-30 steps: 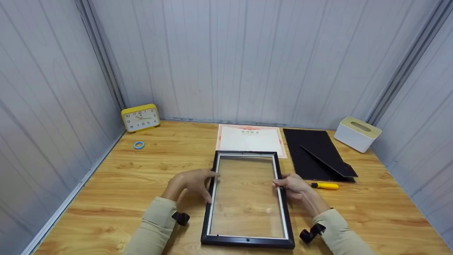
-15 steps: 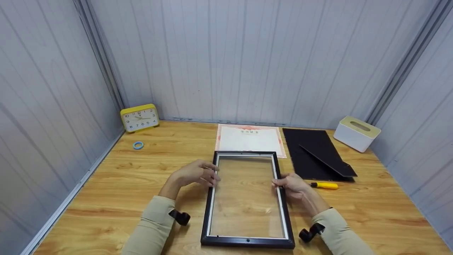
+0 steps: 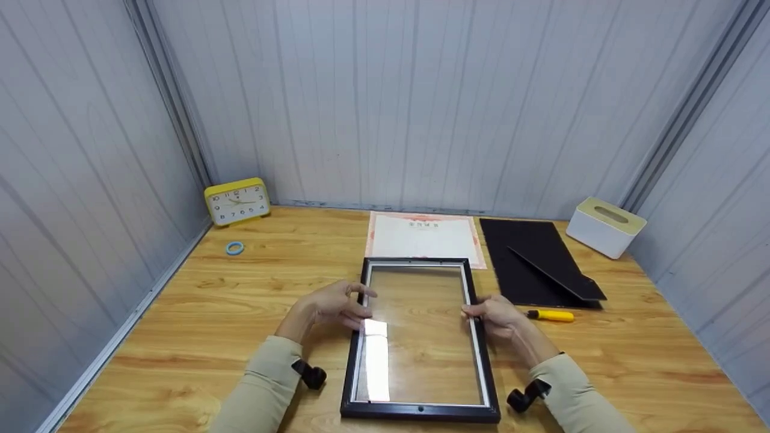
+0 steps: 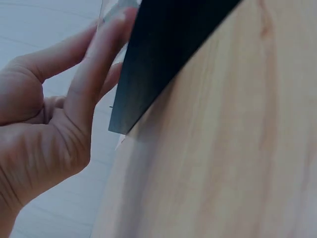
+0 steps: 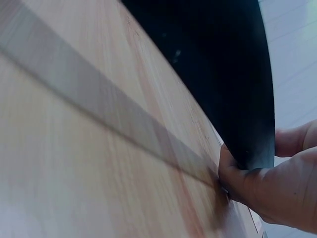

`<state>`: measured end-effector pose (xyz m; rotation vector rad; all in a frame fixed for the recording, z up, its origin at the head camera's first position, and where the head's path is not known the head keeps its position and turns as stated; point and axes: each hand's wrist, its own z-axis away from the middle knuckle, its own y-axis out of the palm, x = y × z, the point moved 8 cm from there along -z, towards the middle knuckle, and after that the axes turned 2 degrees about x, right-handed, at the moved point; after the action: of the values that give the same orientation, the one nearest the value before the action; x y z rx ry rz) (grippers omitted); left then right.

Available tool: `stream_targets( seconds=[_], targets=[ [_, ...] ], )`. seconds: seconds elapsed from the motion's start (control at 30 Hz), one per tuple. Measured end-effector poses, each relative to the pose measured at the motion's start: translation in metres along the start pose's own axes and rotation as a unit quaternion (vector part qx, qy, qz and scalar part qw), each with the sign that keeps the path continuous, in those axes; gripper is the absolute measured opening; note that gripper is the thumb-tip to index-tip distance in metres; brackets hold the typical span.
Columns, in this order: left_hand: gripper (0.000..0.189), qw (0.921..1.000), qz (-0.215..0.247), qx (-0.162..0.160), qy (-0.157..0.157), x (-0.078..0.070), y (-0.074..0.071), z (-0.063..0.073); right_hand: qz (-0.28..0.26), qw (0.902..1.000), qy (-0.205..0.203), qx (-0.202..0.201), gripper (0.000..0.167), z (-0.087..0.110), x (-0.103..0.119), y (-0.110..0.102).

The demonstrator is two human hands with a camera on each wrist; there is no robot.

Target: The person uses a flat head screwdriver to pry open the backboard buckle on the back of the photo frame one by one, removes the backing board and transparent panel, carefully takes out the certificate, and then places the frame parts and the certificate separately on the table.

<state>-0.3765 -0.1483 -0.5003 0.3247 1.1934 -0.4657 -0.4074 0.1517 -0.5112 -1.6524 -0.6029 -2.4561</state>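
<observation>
A black picture frame (image 3: 420,412) with a silver inner lip lies lengthwise before me, a clear pane (image 3: 430,361) in its opening. My right hand (image 3: 498,317) grips the frame's right rail, thumb on top; the right wrist view has a finger (image 5: 233,173) curled beneath the rail. Over the left rail reaches my left hand (image 3: 337,304), its fingertips at the pane's left edge. Seen from the left wrist, the fingers (image 4: 86,79) pinch a clear edge above the black rail (image 4: 148,69). A bright reflection shows on the pane's lower left.
Behind the frame lies a white sheet with a pink border (image 3: 424,237). To its right are a black backing board (image 3: 517,264) with a raised flap (image 3: 556,273) and a yellow-handled tool (image 3: 553,316). A yellow clock (image 3: 237,202), blue ring (image 3: 234,248) and tissue box (image 3: 606,228) stand farther out.
My left hand has shifted along the left rail and its fingers have regrouped at the pane's edge. A bright reflection has appeared on the pane. The right hand keeps its grip.
</observation>
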Motion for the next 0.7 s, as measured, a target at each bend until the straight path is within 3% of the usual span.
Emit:
stream_targets(
  seconds=[0.3, 0.47, 0.53, 0.7],
  targets=[
    [0.051, 0.9988, 0.049, 0.006, -0.004, 0.008, 0.001, -0.002, 0.0, 0.9999, 0.005, -0.009, 0.03, 0.003, 0.0, 0.002],
    [0.053, 0.9986, 0.052, 0.012, -0.005, 0.009, 0.002, -0.003, 0.105, 0.9942, -0.018, 0.013, 0.027, 0.009, 0.006, 0.007],
    [0.054, 0.9985, 0.053, 0.013, -0.005, 0.009, 0.002, -0.003, 0.184, 0.9821, -0.04, -0.001, 0.025, 0.011, 0.012, 0.007],
    [0.052, 0.9986, 0.053, 0.008, 0.0, 0.007, 0.002, -0.003, 0.347, 0.9305, -0.077, -0.09, 0.018, 0.017, 0.026, 0.0]
  ],
)
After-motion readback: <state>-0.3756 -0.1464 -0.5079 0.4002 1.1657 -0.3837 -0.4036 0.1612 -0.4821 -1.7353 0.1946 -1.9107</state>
